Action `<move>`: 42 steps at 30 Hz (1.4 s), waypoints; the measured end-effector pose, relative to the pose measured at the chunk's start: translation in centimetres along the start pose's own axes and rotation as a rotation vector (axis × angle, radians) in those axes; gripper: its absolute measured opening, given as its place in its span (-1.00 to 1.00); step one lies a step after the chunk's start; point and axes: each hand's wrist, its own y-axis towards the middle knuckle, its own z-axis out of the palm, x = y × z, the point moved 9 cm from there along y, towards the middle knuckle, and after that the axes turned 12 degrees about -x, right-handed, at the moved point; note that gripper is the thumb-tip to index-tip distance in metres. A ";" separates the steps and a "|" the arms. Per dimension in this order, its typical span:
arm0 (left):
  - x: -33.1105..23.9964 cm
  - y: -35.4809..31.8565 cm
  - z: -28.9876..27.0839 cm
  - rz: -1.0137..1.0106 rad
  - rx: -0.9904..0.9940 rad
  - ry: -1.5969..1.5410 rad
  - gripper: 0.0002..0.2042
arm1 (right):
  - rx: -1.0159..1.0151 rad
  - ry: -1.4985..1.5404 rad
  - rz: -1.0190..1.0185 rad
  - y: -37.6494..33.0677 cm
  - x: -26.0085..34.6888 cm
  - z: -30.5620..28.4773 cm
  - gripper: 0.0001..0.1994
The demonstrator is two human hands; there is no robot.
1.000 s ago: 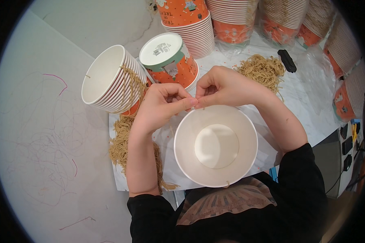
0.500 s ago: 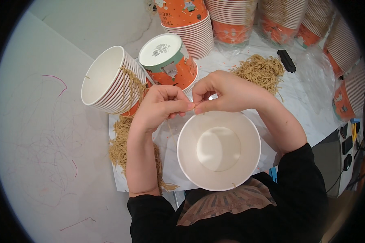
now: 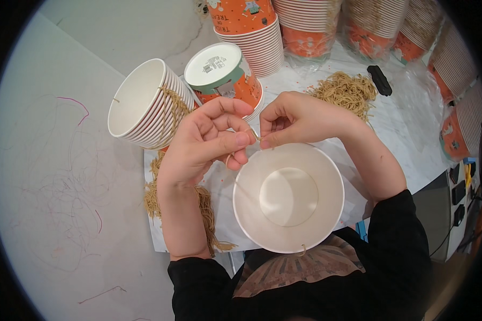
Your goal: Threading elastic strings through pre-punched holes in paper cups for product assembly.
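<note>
A white-lined paper bucket (image 3: 328,199) stands mouth up close to my body. At its far rim my left hand (image 3: 206,136) pinches a tan cord (image 3: 255,134) between thumb and forefinger, the other fingers loosely curled. The cord also trails down from those fingers toward the bucket's left side. My right hand (image 3: 302,120) grips the same cord with thumb and fingertips, just above the rim. A short bit of cord pokes out at the near rim. Where the cord passes through the far wall is mostly hidden by my fingers.
Nested buckets (image 3: 139,101) with cords lie tilted at the left, beside an upside-down orange bucket (image 3: 241,80). Tan cord piles lie at the left (image 3: 206,214) and far right (image 3: 345,91), near a black object (image 3: 379,80). Several bucket stacks (image 3: 310,35), some in clear plastic, line the back.
My left hand has drawn slightly left and turned, its fingers opening out, and a bend of cord now shows between the hands. The right hand has barely shifted.
</note>
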 end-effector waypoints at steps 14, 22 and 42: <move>1.0 2.0 -2.0 0.102 -0.177 -0.153 -0.79 | -0.113 0.234 -0.070 0.8 -0.1 -1.3 -0.88; 1.2 2.0 -2.7 0.155 -0.315 -0.176 -0.83 | -0.133 0.222 -0.075 1.1 -0.5 -2.0 -0.89; -0.6 0.7 -5.3 0.495 -0.471 -0.590 -0.87 | 0.194 0.744 0.236 3.0 -6.1 1.8 -0.88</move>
